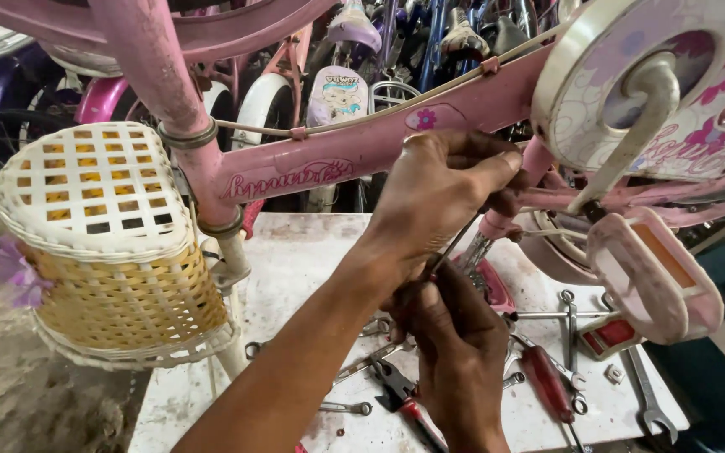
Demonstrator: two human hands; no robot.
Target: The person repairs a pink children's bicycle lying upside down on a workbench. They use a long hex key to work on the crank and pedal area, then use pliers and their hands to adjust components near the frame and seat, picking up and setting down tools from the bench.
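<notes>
1. Pink bike upside down across the top of the frame, over a white table.
2. Left hand closed on the frame, mid frame.
3. Right hand below, pinching a thin rod.
4. Likely fixing near the seat post; next, steady turning and a firm hold.
5. Wrenches lower right.

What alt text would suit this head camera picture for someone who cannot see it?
Two bare hands, left hand above right hand, grip a thin tool at an upside-down pink child's bicycle. It rests on a worn white table strewn with wrenches, its woven basket hanging left.
</notes>
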